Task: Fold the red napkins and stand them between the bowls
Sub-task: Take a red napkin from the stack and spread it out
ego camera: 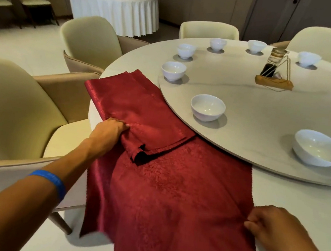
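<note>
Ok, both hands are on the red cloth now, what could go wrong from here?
The spread napkin overhangs the table edge, so it may slide off if the right hand, pinching its side, lets go. The left hand grips the napkin stack, which also overhangs and could drag. A hard tug might nudge the nearest bowl.

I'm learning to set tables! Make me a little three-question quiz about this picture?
1. True or false: a folded napkin already stands between the bowls.
2. Which of the hands pinches the edge of the spread napkin?
A. left hand
B. right hand
3. Fill in: the stack of napkins lies partly on top of the ____ napkin.

Key
1. False. No napkin stands on the turntable yet.
2. B. The left hand holds the stack instead.
3. Spread.
</note>
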Demonstrator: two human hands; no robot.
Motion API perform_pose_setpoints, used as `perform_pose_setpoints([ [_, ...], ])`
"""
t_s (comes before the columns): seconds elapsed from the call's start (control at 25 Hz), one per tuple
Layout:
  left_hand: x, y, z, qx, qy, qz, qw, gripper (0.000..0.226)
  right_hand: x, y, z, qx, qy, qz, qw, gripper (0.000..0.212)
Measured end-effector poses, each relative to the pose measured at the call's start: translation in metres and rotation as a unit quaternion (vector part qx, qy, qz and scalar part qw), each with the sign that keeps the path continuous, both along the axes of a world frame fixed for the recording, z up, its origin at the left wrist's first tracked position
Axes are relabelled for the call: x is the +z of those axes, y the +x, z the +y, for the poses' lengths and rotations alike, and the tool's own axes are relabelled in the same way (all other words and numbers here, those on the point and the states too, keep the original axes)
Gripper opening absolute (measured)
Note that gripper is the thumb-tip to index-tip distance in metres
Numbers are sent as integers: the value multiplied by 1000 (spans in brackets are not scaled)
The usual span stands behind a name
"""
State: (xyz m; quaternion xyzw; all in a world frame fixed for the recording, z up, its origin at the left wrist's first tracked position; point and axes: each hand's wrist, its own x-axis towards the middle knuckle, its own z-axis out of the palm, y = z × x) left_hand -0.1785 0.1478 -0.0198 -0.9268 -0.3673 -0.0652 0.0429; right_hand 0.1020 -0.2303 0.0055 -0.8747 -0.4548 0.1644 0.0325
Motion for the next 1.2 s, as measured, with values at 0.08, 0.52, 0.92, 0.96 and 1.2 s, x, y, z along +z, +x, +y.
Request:
perform_pose_setpoints([
  [0.08, -1, 7, 0, -4, -15, -7, 1000, 35, 3, 9, -4, -2, -40, 8, 999, 27],
  [0.52, -2, 37, -103, -127, 55, 5, 990, 36, -24, -37, 51, -58, 170, -16, 984, 22],
  [0.92, 12, 56, -123, -61, 114, -33, 991, 17, 4, 46, -70, -93, -22, -32, 995, 31],
  [0.96, 15, 66, -130, -103, 132, -46, 985, 9, 7, 53, -75, -100, -32, -33, 994, 29],
  [1.2, 1, 142, -160, -153, -109, 101, 977, 62, -12, 64, -52, -244, 87, -110, 960, 46],
])
